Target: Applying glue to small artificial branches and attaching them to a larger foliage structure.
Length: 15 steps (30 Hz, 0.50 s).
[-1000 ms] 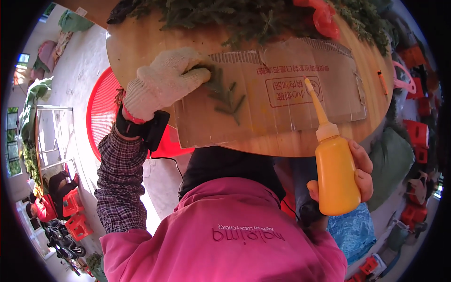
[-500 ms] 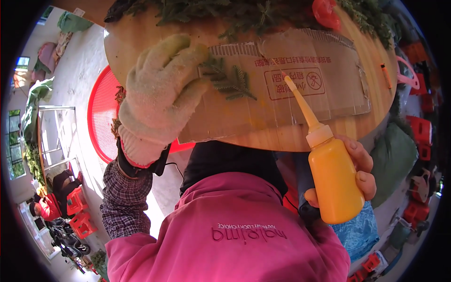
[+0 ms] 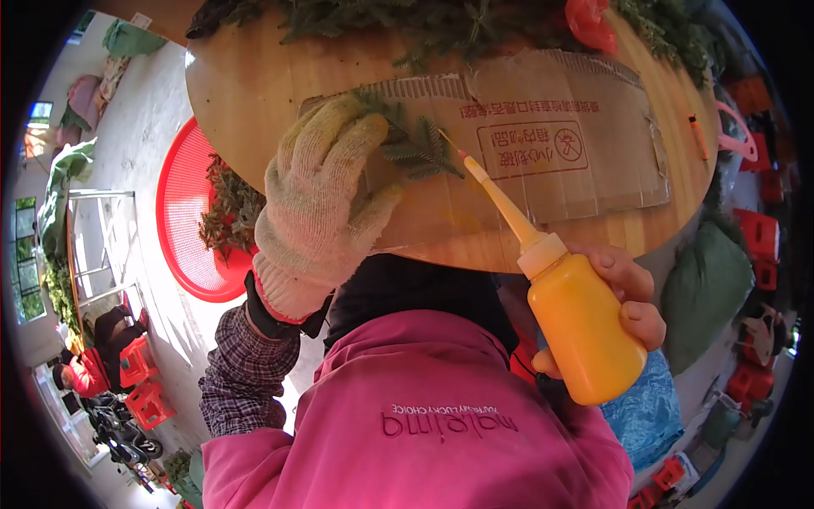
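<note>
My left hand [image 3: 322, 187], in a whitish knitted glove, lies over the left end of a small green evergreen sprig [image 3: 421, 148]. Its fingers reach across the leaves, while the thumb stands apart from them; fingertip contact with the sprig is hard to make out. Wrapped round a yellow squeeze bottle [image 3: 585, 331] is my bare right hand [image 3: 632, 293]. The bottle tilts up and left, its long thin nozzle ending right beside the sprig's right side. Beneath the sprig is a flat piece of brown cardboard [image 3: 610, 182] with red print.
The cardboard rests on a round wooden table [image 3: 246, 85]. Evergreen branches [image 3: 407, 25] and a red plastic bag [image 3: 591, 25] line its far side. An orange marker-like stick [image 3: 697, 137] lies at the right. Left below stands a red basket [image 3: 182, 212] holding greenery.
My left hand has moved right and slightly down, over the sprig's left end. The bottle in my right hand has shifted left, bringing its nozzle tip up to the sprig.
</note>
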### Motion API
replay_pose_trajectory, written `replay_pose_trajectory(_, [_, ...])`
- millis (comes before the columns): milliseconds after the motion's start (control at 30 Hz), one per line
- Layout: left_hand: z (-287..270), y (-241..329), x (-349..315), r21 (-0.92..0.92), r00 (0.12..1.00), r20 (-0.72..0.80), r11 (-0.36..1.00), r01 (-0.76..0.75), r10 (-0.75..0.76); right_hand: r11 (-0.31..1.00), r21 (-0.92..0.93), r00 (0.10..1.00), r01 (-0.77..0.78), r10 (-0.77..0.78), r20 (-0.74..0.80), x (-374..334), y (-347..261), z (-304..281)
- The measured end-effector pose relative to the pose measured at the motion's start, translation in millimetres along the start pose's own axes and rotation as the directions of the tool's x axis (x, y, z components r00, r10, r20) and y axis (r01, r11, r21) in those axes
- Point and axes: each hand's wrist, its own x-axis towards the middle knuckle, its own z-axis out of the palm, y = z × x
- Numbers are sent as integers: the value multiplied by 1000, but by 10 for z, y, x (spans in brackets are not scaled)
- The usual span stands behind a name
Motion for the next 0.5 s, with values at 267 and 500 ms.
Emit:
replay_pose_trajectory(267, [-10, -167, 165, -225, 999, 3, 974, -38, 39, 997, 72, 999, 15, -12, -38, 33, 153, 155])
replay_pose_trajectory(500, [95, -291, 313, -164, 989, 136, 986, -28, 50, 997, 75, 985, -18, 30, -169, 126, 208, 328])
